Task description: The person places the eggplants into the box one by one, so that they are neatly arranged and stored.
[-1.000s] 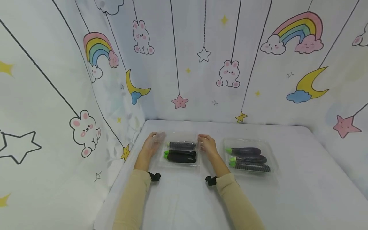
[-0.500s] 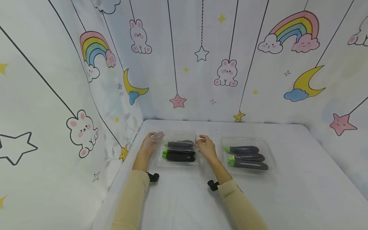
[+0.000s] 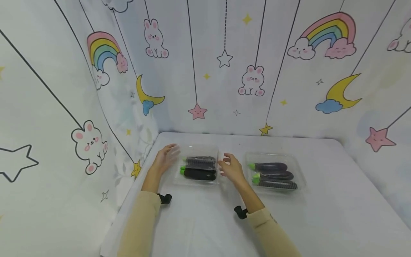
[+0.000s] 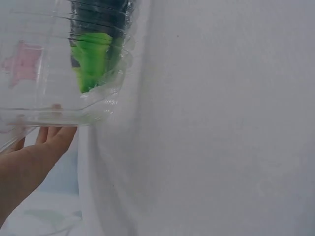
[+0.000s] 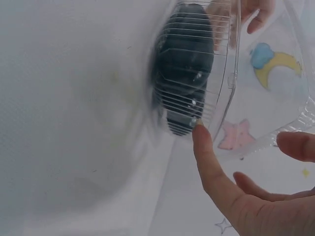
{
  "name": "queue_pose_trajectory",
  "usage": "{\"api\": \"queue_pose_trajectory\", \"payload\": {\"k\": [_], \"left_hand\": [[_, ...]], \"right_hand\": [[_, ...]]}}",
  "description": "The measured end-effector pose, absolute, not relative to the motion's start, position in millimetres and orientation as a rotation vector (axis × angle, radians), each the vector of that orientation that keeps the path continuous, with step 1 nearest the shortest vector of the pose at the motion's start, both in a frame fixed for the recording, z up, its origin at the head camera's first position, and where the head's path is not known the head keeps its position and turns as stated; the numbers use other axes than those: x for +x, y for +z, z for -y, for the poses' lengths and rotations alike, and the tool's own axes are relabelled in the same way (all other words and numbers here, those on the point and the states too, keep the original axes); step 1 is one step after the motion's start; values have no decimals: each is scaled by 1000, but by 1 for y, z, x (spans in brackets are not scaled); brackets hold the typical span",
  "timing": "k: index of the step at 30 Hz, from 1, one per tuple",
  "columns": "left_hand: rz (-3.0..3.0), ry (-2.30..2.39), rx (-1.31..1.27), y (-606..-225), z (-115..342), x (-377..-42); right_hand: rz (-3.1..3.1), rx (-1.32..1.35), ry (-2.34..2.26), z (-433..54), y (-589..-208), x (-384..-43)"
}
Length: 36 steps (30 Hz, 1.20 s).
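Observation:
A clear plastic box [image 3: 196, 182] with dark eggplants [image 3: 199, 174] in it, green at their stem ends, lies between my two hands. Its transparent lid [image 3: 199, 150] looks raised at the far side. My left hand [image 3: 166, 157] is at the box's left side with loosely extended fingers; in the left wrist view its fingers [image 4: 61, 135] show at and behind the clear plastic. At the right side is my right hand [image 3: 233, 169], fingers spread. In the right wrist view one fingertip [image 5: 199, 130] is at the box's ribbed wall, while the other fingers stand off the plastic.
A second clear box [image 3: 300, 175] with three eggplants [image 3: 273, 175] lies to the right of my right hand. Both boxes are on a white-covered table [image 3: 321, 221]. Behind it hangs a white curtain [image 3: 289, 117] printed with rabbits, stars and rainbows.
My right hand has drawn slightly away from the lid's right edge and spread its fingers. My left hand has shifted a little left, its fingers loosening at the lid.

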<state>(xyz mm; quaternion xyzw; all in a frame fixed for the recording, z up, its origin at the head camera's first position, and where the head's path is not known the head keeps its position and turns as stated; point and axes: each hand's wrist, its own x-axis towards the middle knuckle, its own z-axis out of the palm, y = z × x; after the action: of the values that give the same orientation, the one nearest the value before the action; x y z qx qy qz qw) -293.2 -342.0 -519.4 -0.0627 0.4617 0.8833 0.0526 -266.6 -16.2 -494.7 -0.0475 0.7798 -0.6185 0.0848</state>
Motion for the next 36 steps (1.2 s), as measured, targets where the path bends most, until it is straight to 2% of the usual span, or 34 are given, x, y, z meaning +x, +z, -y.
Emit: {"api": "queue_pose_trajectory", "payload": {"k": [12,16,24,36], "left_hand": [[-2065,2227,-112,-512,358,-230],[-2134,2139,-182,-509,358,-215],[-2219,1998,-321,-511,356,-201],[-2254,1966,-379,-521,357,-188]], "right_hand": [[-2304,-169,-1797,10,-497,-251],[-2252,-158,-1821,7,-497,-245],[-2206,-136,-1764,7,-503,-236],[-2145,-113,-1742,8,-514,-228]]}}
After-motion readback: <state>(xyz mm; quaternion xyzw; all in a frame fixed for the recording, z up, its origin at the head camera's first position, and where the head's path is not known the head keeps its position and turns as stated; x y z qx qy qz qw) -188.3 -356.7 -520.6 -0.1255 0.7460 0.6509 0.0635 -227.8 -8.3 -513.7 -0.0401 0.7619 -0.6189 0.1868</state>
